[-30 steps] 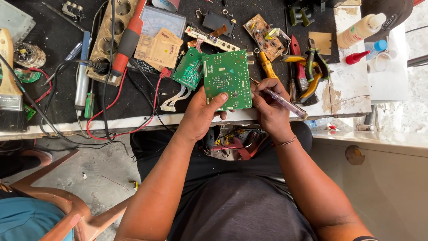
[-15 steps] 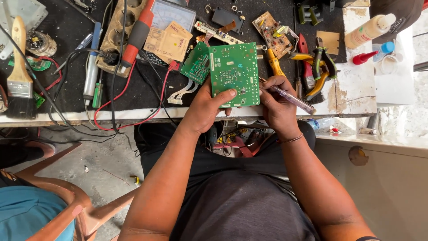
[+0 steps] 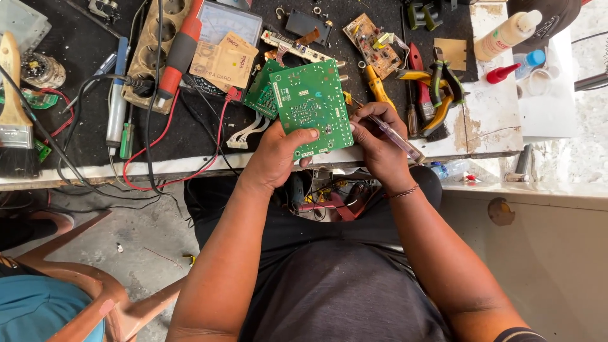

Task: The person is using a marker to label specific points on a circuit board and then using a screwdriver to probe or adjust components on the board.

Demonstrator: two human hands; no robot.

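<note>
The left hand has its grip closed on the lower left edge of the green circuit board, thumb lying across the board's face, holding it tilted above the front edge of the bench. The right hand has its grip closed on a clear-handled screwdriver, whose handle points down to the right past the wrist while its tip end meets the board's right edge. Compared with half a second ago, board and hands keep the same hold and the same relation to each other; only the view has shifted slightly, so the whole group sits a little lower and leftward in the frame. A smaller green board lies just behind the held one, touching it, and yellow-handled pliers lie to the right, near the right hand.
</note>
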